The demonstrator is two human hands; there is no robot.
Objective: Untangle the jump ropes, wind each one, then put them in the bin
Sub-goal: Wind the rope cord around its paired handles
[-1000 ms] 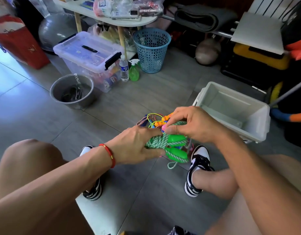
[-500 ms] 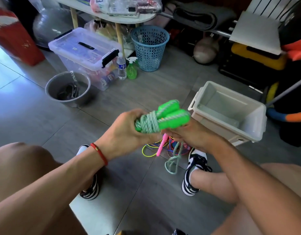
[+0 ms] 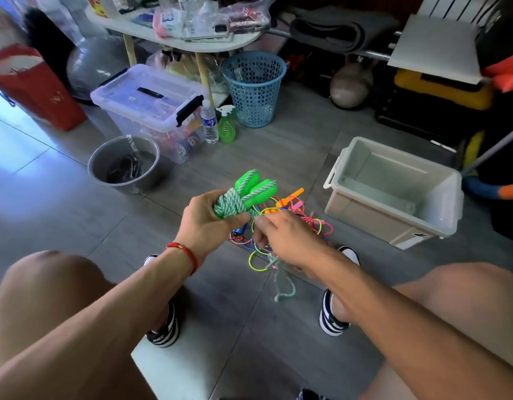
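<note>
We've got the left hand (image 3: pixel 204 223) wrapped tight around the green jump rope (image 3: pixel 230 204), its cord wound into a neat bundle with both green handles (image 3: pixel 253 187) poking up and out past the fingers. The right hand (image 3: pixel 287 241) sits just beside it, fingers curled and pinching the loose green tail (image 3: pixel 279 281) that dangles down toward the floor, so this one looks nearly wound, with only that end to tuck in. Just behind and below the hands lies the tangle of remaining ropes (image 3: pixel 292 223) on the floor, orange, pink, yellow and blue all knotted together, and that's clearly the bulk of the job ahead of us. Off to the right stands the white bin (image 3: pixel 394 223), near the pile, and we see no rope in it yet.
</note>
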